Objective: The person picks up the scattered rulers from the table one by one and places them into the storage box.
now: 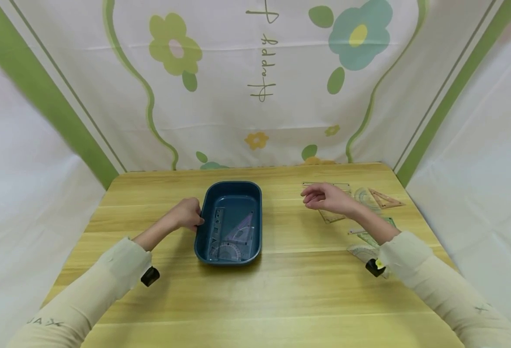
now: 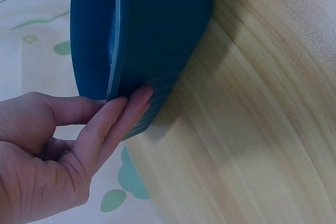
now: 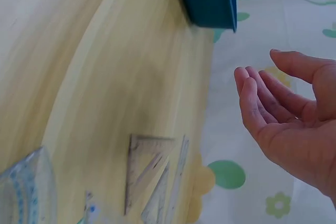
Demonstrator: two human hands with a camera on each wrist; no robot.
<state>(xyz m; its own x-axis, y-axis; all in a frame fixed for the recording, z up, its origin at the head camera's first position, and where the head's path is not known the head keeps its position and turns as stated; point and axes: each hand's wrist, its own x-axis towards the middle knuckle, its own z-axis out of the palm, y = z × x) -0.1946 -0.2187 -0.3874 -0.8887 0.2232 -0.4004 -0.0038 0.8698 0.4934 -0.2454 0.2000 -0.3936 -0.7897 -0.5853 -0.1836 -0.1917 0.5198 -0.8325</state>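
Note:
My left hand (image 1: 187, 214) pinches the left rim of a dark blue tray (image 1: 238, 207), thumb on the inner side and fingers against the outer wall (image 2: 163, 35). Inside the tray lie a clear ruler (image 1: 216, 232) with cut-out shapes, a purplish set square (image 1: 243, 231) and a clear protractor (image 1: 229, 252). To the right of the tray, my right hand (image 1: 330, 198) hovers over the table with loosely bent fingers and holds nothing. Below it in the right wrist view lies a triangular set square (image 3: 132, 174) beside a straight ruler (image 3: 178, 179).
Across the right of the wooden table (image 1: 281, 290) are spread an orange set square (image 1: 396, 202), a round-edged clear protractor (image 1: 361, 195), green-marked pieces (image 1: 367, 239) and another protractor (image 1: 361, 251), partly under the right forearm. A flower-printed cloth (image 1: 220, 106) hangs behind the table.

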